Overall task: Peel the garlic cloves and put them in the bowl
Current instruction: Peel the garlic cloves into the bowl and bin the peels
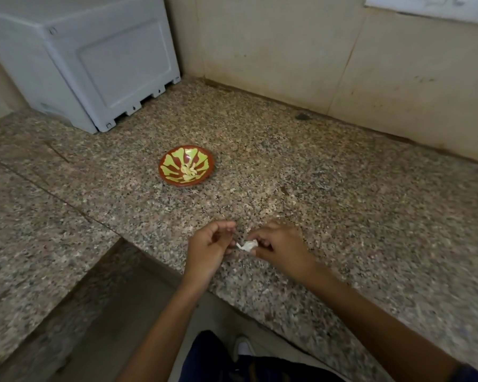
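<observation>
Both hands work over the front edge of a speckled granite counter (pixel 329 188). The right hand (pixel 280 249) pinches a small white garlic clove (pixel 248 246) w/ papery skin, fingers curled around it. The left hand (pixel 209 250) is just beside it, fingers curled narrow near the tip of the skin; if it really grips the skin I cannot tell, the picture is blurred there.

The bowl (pixel 186 165), red-brown w/ yellow-green petal pattern, stands well apart behind the hands, approx. mid counter. Pale peeled cloves (pixel 188 170) lie in its bottom. Nothing stands between hands and bowl.

At back left a grey plastic box (pixel 94 59) sits on the counter, near the tiled wall (pixel 287 51). A small dark spot (pixel 302 116) is close to the wall. Below, a dark trouser leg (pixel 218 359) and a white shoe (pixel 243 347).
</observation>
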